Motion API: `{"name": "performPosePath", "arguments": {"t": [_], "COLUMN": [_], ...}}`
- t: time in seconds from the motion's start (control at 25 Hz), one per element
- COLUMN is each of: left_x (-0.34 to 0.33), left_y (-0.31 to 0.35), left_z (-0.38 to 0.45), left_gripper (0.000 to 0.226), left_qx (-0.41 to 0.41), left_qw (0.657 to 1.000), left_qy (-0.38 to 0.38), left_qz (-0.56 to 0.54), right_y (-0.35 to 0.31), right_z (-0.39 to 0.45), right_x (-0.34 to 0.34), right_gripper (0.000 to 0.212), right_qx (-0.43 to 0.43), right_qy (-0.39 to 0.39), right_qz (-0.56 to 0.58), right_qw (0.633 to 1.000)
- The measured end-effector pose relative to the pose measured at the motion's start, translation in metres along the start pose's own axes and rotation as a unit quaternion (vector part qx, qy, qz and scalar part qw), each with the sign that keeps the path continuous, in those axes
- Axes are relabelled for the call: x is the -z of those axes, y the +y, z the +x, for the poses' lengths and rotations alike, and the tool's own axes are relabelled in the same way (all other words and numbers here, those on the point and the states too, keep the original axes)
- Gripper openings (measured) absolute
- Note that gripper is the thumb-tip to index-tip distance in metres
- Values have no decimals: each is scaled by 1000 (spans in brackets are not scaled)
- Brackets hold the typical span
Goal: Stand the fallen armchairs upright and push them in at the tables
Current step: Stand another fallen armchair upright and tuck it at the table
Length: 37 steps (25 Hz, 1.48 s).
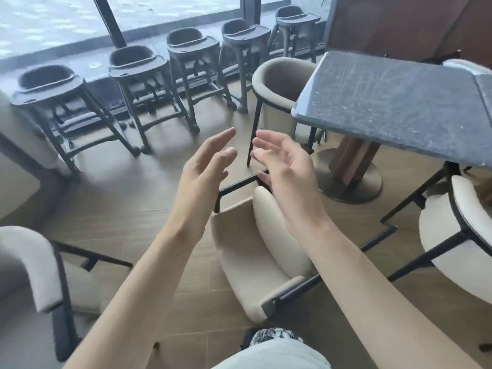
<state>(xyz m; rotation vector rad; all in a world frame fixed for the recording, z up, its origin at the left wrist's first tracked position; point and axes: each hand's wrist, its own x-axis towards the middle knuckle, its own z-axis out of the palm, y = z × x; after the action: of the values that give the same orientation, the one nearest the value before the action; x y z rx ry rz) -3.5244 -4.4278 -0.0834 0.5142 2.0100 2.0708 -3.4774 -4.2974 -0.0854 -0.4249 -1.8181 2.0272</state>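
A cream armchair (247,251) with black metal legs lies tipped over on the wooden floor right in front of me, its legs pointing away and to the right. My left hand (205,171) and my right hand (285,166) hover above it, both with fingers spread and holding nothing. A second fallen armchair (450,235) lies at the right beside the dark stone table (394,102). A third armchair (32,265) lies at the lower left. An upright armchair (279,83) stands at the table's far side.
Several dark high chairs (183,49) line the window wall at the back. The table stands on a round metal base (351,182). Another cream seat (16,134) shows at the left edge. Bare floor lies between the high chairs and the fallen chair.
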Motion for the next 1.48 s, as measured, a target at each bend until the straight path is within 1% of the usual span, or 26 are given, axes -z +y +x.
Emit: {"name": "performPosePath", "arguments": {"t": [0.08, 0.2, 0.4, 0.48, 0.56, 0.64, 0.72, 0.8, 0.92, 1.04, 1.12, 1.2, 1.32, 1.44, 1.48], "left_x": [3, -11, -37, -46, -56, -61, -59, -49, -26, -5, 5, 11, 6, -1, -1], "left_y": [-4, -12, -22, -26, -31, -39, -49, -66, -111, -166, -191, -205, -226, -259, -269], "left_z": [28, 66, 119, 136, 146, 155, 169, 188, 202, 205, 205, 205, 211, 223, 225], "left_gripper": [41, 35, 33, 34, 33, 30, 29, 31, 36, 34, 34, 37, 35, 31, 31], "left_qx": [9, 10, 21, 32, 49, 41, 51, 57, 73, 114, 158, 178, 179, 173, 173], "left_qw": [1000, 999, 989, 983, 972, 956, 939, 926, 911, 898, 891, 887, 887, 896, 894], "left_qy": [-8, -49, -141, -171, -221, -284, -335, -371, -405, -420, -418, -419, -416, -394, -398], "left_qz": [-4, -17, -41, -53, -68, -62, -56, -41, -2, 62, 81, 81, 93, 106, 111], "right_y": [5, 10, 12, 20, 32, 43, 53, 66, 100, 147, 173, 189, 214, 249, 258], "right_z": [19, 39, 67, 72, 75, 79, 84, 87, 88, 88, 92, 102, 119, 122, 119], "right_x": [-8, -4, 20, 21, 12, -2, -18, -33, -53, -61, -67, -71, -61, -42, -37], "right_gripper": [24, 24, 28, 25, 21, 19, 17, 16, 20, 23, 23, 23, 23, 24, 24], "right_qx": [-11, -7, 8, 1, -7, -6, -24, -43, -77, -135, -176, -185, -179, -210, -224], "right_qy": [10, 46, 194, 232, 270, 308, 354, 399, 440, 481, 488, 484, 464, 460, 460], "right_qz": [0, -4, -12, -9, -6, 0, 17, 5, -23, -24, -8, 2, -6, -30, -44], "right_qw": [1000, 999, 981, 973, 963, 952, 935, 916, 894, 866, 855, 855, 867, 862, 858]}}
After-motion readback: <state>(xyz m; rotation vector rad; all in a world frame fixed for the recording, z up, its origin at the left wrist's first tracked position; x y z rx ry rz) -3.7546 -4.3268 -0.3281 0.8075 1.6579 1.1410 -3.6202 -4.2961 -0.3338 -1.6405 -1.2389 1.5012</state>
